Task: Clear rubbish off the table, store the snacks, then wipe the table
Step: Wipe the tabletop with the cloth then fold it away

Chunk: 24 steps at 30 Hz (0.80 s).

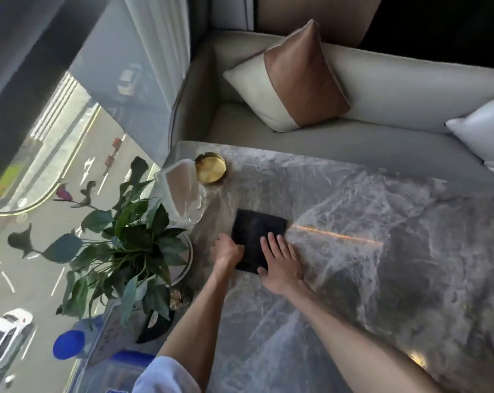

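Wiping looks underway: left hand (227, 251) curls its grip on the dark cloth (255, 236) edge, right hand (280, 258) presses flat and open; next, sweep across the bench (382, 251).

No text can be read anywhere. The standing card (109, 333) at the worktop's window edge carries small reddish print, too blurred to make out. A dark round tag (154, 319) beside the plant shows a pale label, equally illegible.
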{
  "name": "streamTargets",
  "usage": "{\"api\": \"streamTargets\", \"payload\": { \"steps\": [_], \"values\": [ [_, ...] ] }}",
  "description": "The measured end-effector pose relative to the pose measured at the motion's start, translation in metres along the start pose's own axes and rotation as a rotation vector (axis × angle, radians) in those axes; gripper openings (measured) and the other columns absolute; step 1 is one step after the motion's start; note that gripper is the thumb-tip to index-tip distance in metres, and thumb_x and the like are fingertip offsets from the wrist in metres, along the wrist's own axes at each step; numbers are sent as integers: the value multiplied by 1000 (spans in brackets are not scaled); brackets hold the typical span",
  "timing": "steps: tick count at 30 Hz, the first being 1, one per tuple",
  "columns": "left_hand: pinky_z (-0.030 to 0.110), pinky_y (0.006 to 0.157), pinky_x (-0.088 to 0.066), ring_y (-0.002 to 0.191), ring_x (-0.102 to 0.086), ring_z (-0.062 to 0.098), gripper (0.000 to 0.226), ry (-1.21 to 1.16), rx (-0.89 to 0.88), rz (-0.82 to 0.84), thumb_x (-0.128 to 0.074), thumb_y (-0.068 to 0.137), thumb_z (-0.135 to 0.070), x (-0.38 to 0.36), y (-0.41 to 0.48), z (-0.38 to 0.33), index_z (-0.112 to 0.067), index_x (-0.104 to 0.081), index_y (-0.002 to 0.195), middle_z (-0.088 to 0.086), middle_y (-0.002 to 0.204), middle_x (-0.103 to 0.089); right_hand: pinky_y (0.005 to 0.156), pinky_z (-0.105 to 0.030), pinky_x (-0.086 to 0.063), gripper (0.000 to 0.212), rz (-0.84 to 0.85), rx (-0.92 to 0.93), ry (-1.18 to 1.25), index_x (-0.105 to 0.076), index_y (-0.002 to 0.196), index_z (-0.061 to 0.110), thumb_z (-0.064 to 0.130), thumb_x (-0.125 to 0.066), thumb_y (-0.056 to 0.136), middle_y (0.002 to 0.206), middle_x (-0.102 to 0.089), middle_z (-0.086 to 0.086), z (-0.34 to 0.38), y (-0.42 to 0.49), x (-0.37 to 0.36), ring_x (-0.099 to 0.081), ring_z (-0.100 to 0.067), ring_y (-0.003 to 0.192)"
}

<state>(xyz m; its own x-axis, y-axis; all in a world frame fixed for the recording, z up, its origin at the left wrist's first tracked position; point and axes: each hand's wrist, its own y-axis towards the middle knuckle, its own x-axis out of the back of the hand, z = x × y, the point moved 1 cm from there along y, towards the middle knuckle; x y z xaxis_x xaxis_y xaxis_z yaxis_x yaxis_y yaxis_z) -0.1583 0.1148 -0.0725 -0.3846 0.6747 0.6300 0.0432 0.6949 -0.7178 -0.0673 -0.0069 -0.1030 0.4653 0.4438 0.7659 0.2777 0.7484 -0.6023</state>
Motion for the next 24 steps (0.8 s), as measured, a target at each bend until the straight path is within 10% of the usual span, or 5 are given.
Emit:
{"api": "streamTargets", "payload": {
  "steps": [5, 10, 14, 24],
  "values": [
    [32, 75, -50, 100, -67, 35, 29, -113, -286, 22, -60, 78, -5, 7, -40, -33, 3, -64, 105, 20, 98, -70, 112, -33, -26, 63, 170, -247, 860, -39, 147, 17, 56, -30, 98, 158, -30, -6, 2, 5, 65, -28, -25, 146],
    [40, 95, -43, 110, -56, 36, 34, 189, -656, -31, -52, 89, -14, -29, -116, -70, -2, -54, 122, 19, 119, -57, 84, -34, -52, 82, 245, -305, 2032, -71, 101, 13, 83, -33, 80, 93, -75, -10, -25, -28, 88, -66, -24, 94],
    [41, 94, -43, 111, -50, 33, 38, 547, -843, -113, -44, 90, -5, -63, -175, -77, -6, -46, 128, 15, 124, -48, 66, -25, -56, 77, 74, -235, 2227, -71, 60, 16, 85, -40, 75, 63, -70, -4, -62, -76, 86, -70, -18, 67],
    [35, 79, -43, 94, -49, 27, 39, 535, -1064, -299, -48, 78, -19, -84, -273, -60, -17, -62, 115, 4, 108, -50, 69, -34, -46, 47, -54, 71, 2320, -60, 66, 14, 59, -62, 79, 62, -59, -5, -100, -151, 75, -58, -20, 64]
  ]
}}
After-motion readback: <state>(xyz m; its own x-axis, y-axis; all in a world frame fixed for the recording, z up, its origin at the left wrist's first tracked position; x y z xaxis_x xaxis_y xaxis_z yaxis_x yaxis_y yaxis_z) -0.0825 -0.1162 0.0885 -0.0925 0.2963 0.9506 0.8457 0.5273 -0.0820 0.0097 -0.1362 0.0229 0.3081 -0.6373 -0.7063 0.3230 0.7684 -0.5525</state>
